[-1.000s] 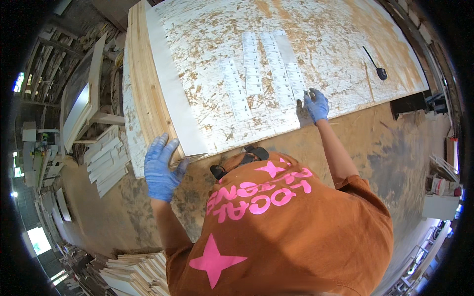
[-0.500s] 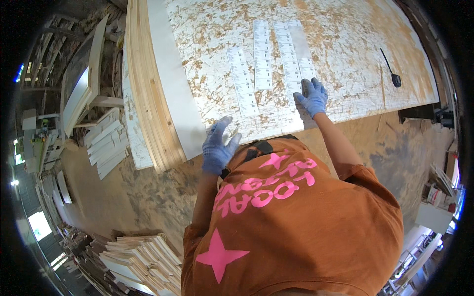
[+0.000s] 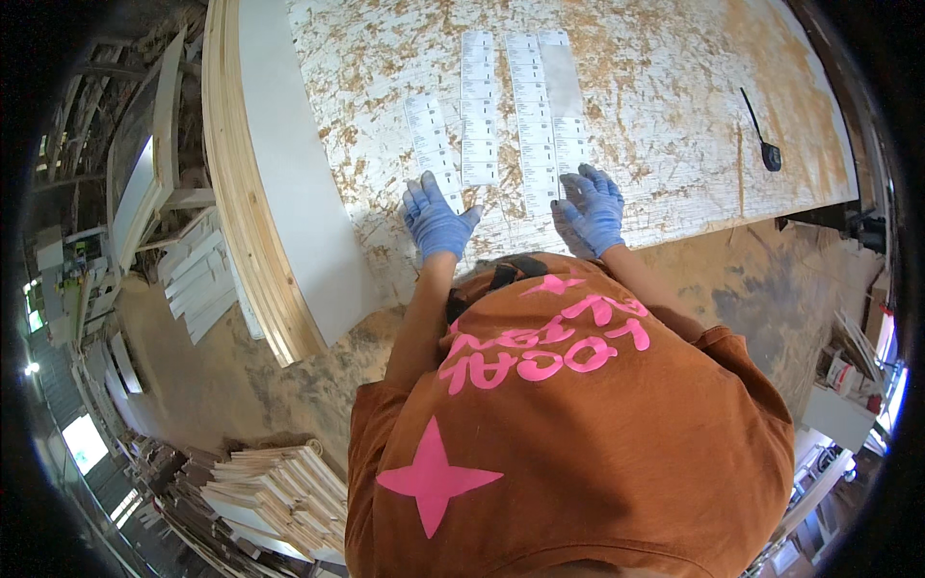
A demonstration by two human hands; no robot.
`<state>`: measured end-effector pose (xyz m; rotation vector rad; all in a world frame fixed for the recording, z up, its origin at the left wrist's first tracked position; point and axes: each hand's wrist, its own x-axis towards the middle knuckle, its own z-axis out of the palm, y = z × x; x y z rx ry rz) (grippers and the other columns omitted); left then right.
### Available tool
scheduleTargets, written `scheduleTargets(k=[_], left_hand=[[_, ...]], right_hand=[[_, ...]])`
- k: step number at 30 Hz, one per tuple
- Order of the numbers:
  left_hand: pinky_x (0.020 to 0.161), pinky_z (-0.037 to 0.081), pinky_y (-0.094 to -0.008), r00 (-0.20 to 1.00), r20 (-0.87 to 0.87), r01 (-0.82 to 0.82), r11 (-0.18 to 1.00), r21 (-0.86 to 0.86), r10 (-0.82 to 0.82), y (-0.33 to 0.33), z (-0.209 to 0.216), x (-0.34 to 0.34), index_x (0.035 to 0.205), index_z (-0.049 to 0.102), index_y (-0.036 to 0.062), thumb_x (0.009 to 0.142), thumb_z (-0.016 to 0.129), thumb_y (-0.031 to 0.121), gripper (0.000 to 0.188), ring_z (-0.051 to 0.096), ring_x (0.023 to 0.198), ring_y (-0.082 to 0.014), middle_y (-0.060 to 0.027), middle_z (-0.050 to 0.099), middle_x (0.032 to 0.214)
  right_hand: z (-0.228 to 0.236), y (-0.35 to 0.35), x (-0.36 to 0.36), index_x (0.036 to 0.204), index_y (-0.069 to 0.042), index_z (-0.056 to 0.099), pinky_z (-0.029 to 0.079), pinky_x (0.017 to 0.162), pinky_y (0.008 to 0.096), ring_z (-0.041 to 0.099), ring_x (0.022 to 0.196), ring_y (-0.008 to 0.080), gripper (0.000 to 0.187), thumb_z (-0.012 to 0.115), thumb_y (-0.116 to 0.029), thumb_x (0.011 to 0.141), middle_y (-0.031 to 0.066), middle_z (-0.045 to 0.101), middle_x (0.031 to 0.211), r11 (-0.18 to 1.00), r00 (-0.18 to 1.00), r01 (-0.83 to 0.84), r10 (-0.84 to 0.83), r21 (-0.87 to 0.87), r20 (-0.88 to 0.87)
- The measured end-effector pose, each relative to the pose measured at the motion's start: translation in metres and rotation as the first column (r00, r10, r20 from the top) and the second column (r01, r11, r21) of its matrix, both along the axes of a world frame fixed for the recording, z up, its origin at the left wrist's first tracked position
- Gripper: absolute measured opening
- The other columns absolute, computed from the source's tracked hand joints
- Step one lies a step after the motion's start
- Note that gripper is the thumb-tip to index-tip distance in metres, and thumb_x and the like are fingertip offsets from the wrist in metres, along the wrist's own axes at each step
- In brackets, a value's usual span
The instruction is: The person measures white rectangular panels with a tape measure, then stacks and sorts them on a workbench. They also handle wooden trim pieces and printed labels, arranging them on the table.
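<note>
Paper strips (image 3: 479, 144) are laid out on our table (image 3: 665, 125), none lifted yet — left fingers (image 3: 420, 199) and right fingers (image 3: 599, 185) spread wide.

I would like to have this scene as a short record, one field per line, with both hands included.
Left hand: blue-gloved, thumb spread, at the near end of the leftmost label strip
Right hand: blue-gloved, at the near end of the rightmost label strip
Surface: scuffed white tabletop
Left side: pale wood, white sheet
Right side: black object with thin rod
</note>
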<state>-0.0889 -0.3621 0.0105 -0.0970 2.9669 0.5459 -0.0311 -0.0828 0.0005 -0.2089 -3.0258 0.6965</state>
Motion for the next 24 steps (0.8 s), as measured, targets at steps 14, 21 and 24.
scheduleTargets(k=[14, 21, 24], left_hand=[[0.099, 0.046, -0.0448, 0.997, -0.038, -0.052, 0.980, 0.191, 0.060, -0.035, -0.006, -0.007, 0.149, 0.028, 0.0132, 0.064, 0.087, 0.027, 0.104, 0.054, 0.116, -0.0389, -0.0220, 0.054, 0.127], [0.102, 0.045, -0.0430, 0.997, 0.002, -0.070, 0.974, 0.214, 0.071, -0.036, 0.005, -0.012, 0.148, 0.031, 0.0113, 0.063, 0.091, 0.026, 0.105, 0.052, 0.121, -0.0373, -0.0231, 0.051, 0.133], [0.102, 0.045, -0.0431, 0.998, 0.016, -0.069, 0.972, 0.226, 0.067, -0.035, 0.010, -0.012, 0.148, 0.031, 0.0107, 0.063, 0.091, 0.025, 0.105, 0.052, 0.121, -0.0376, -0.0236, 0.050, 0.133]], right_hand=[[-0.007, 0.003, -0.008, 0.119, -0.021, 0.066, 0.036, 0.107, 0.0482, 0.049, 0.125, 0.0341, 0.040, 0.068, -0.031, 0.080, 0.0082, 0.060, 0.130, 0.991, 0.975, -0.112, 0.095, -0.076, -0.202], [-0.013, 0.006, -0.009, 0.122, -0.014, 0.064, 0.040, 0.104, 0.0457, 0.051, 0.121, 0.0352, 0.044, 0.070, -0.025, 0.080, 0.0156, 0.058, 0.129, 0.992, 0.967, 0.069, -0.093, -0.106, -0.238], [-0.022, 0.014, -0.004, 0.124, -0.010, 0.061, 0.037, 0.104, 0.0461, 0.051, 0.122, 0.0353, 0.044, 0.066, -0.028, 0.084, 0.0164, 0.057, 0.131, 0.990, 0.951, 0.133, -0.140, -0.043, -0.277]])
